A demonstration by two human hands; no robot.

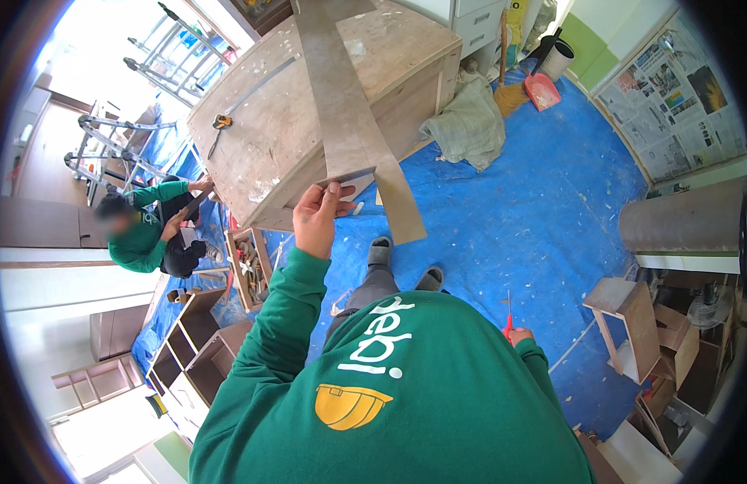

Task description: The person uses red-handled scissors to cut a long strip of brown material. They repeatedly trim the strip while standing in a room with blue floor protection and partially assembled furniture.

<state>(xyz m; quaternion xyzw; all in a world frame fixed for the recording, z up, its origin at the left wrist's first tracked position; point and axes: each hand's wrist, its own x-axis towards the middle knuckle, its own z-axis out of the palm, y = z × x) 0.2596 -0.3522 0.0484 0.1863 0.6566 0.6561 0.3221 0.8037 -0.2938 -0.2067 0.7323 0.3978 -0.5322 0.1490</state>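
My left hand (315, 218) pinches the near end of a long, flat grey-brown strip (341, 113) between thumb and fingers. This strip runs away from me across a wooden box-like bench (269, 137). A second length of the same material (402, 214) lies alongside and hangs past the bench edge over the floor. Low at my right side, my right hand (519, 335) is closed around the red handle of what look like scissors (509, 319), their thin metal blades pointing away. Most of that hand is hidden by my sleeve and body. An orange-and-black tape measure (222, 122) rests on the bench, its blade pulled out.
Blue sheeting (543, 185) covers the floor. At left a co-worker in green (139, 230) crouches by a toolbox (248, 266) and ladders (115, 145). A grey-green cloth (470, 121) and red dustpan (542, 91) lie beyond the bench. Wooden box pieces (623, 323) stand right.
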